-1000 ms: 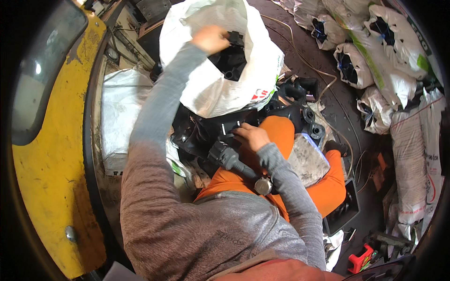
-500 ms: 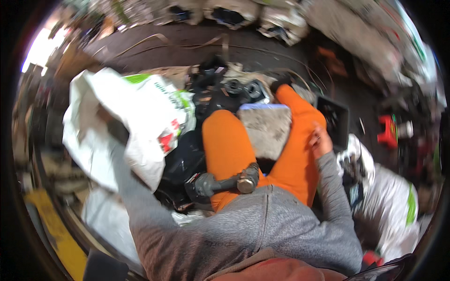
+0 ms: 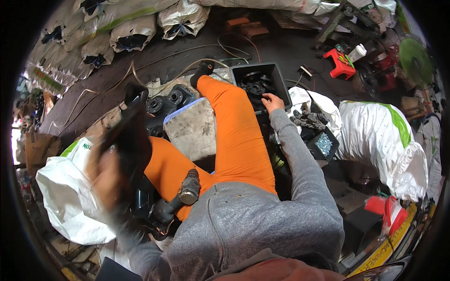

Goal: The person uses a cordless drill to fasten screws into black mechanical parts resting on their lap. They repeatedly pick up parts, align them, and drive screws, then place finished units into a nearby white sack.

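My left hand [image 3: 105, 175], smeared by motion, grips a dark black part [image 3: 127, 143] over my left thigh. A white sack [image 3: 70, 196] with its mouth open lies beside that hand. My right hand [image 3: 273, 102] is at the near rim of a black bin [image 3: 284, 84], fingers loosely apart and holding nothing I can see. Dark round parts [image 3: 255, 88] lie in the bin. A cordless drill [image 3: 190, 187] rests on my lap. Between my legs stands a worn grey block [image 3: 192, 133] with a blue edge. Black housings with round openings [image 3: 176, 97] sit beyond it.
At the right are a small tray of screws [image 3: 324, 144], dark gloves [image 3: 310, 119] and a full white sack [image 3: 375, 136]. A red stool [image 3: 338, 64] and a green fan [image 3: 415, 62] stand further back. Cables [image 3: 173, 51] run over the floor; sacks [image 3: 133, 33] line the back.
My left hand has come out of the white sack with a dark part. My right hand has moved from my right thigh to the black bin. The view has swung right.
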`<control>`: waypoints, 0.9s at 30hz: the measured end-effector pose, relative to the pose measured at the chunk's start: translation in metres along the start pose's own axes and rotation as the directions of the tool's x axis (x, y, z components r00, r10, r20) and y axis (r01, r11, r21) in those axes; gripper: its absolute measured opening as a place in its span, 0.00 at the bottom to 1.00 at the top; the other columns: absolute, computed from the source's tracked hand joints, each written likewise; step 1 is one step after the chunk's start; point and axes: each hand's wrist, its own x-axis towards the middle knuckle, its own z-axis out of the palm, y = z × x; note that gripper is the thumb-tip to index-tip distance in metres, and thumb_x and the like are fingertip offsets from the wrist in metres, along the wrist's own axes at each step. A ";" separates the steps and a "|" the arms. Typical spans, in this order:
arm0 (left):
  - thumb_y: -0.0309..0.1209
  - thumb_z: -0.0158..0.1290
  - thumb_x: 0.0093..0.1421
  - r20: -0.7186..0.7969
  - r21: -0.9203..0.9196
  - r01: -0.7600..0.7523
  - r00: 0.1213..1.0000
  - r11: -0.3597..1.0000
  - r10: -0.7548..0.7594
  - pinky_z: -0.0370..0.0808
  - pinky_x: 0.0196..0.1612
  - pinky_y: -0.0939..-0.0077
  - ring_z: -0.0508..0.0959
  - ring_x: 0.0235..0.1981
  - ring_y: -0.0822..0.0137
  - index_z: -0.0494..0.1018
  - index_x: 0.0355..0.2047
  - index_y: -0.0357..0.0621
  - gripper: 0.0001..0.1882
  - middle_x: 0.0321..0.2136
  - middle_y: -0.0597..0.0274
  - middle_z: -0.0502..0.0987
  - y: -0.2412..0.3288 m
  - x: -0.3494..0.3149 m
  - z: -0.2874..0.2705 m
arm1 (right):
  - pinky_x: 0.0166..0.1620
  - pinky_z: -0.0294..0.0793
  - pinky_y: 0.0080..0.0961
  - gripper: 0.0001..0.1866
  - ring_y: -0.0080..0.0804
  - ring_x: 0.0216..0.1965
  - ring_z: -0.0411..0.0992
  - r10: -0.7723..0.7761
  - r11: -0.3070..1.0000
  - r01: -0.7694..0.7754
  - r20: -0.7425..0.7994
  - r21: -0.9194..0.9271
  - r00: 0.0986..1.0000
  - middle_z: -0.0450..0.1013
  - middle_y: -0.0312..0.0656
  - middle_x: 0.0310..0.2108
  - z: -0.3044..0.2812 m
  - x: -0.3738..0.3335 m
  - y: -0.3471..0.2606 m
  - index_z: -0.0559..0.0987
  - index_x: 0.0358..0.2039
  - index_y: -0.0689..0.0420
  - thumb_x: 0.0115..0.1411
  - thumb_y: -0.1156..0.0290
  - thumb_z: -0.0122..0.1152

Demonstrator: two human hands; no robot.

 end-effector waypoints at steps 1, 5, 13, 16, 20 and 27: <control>0.24 0.56 0.47 0.141 -0.012 0.037 0.989 0.999 -0.035 0.76 0.39 0.69 0.79 0.34 0.58 0.70 0.56 0.49 0.31 0.39 0.55 0.77 0.002 0.001 0.041 | 0.50 0.72 0.32 0.18 0.40 0.46 0.74 0.023 0.992 -0.015 0.067 -0.127 0.998 0.77 0.43 0.42 0.012 0.015 -0.010 0.79 0.47 0.45 0.55 0.59 0.64; 0.26 0.56 0.44 0.468 0.316 0.003 0.870 0.949 -0.159 0.75 0.26 0.63 0.77 0.25 0.59 0.61 0.63 0.62 0.42 0.25 0.62 0.70 -0.033 -0.060 0.188 | 0.54 0.70 0.38 0.27 0.42 0.52 0.71 0.105 0.904 0.004 0.231 -0.427 0.967 0.73 0.43 0.50 0.040 0.052 -0.054 0.73 0.54 0.38 0.52 0.54 0.66; 0.35 0.54 0.52 0.814 0.231 -0.067 0.559 0.971 -0.155 0.76 0.27 0.64 0.78 0.27 0.58 0.59 0.61 0.43 0.35 0.27 0.58 0.74 -0.019 -0.154 0.281 | 0.49 0.73 0.40 0.24 0.45 0.49 0.73 -0.020 0.788 0.192 0.288 -0.585 0.958 0.74 0.49 0.47 0.070 0.085 -0.019 0.74 0.46 0.55 0.52 0.56 0.67; 0.36 0.51 0.55 0.848 0.132 0.044 0.512 0.990 -0.136 0.76 0.29 0.63 0.78 0.28 0.57 0.60 0.59 0.40 0.32 0.26 0.57 0.74 -0.020 -0.160 0.281 | 0.48 0.74 0.43 0.20 0.46 0.46 0.74 -0.117 0.778 0.231 0.227 -0.584 0.967 0.75 0.48 0.43 0.062 0.089 -0.018 0.75 0.43 0.53 0.54 0.55 0.59; 0.36 0.49 0.57 0.857 0.042 0.175 0.500 0.984 -0.125 0.77 0.32 0.62 0.79 0.32 0.55 0.68 0.54 0.45 0.24 0.30 0.56 0.77 -0.019 -0.141 0.257 | 0.35 0.75 0.33 0.15 0.40 0.30 0.77 -0.210 0.976 0.202 -0.109 -0.078 0.972 0.78 0.39 0.29 0.025 0.082 -0.027 0.80 0.36 0.52 0.57 0.54 0.58; 0.34 0.58 0.59 0.533 -0.591 0.800 0.487 0.108 -0.692 0.71 0.45 0.79 0.73 0.44 0.73 0.61 0.61 0.45 0.31 0.49 0.60 0.72 -0.033 -0.079 0.194 | 0.44 0.70 0.23 0.19 0.24 0.39 0.72 -0.405 0.828 0.016 0.579 0.560 0.708 0.77 0.38 0.35 0.010 -0.074 -0.186 0.80 0.38 0.61 0.59 0.56 0.61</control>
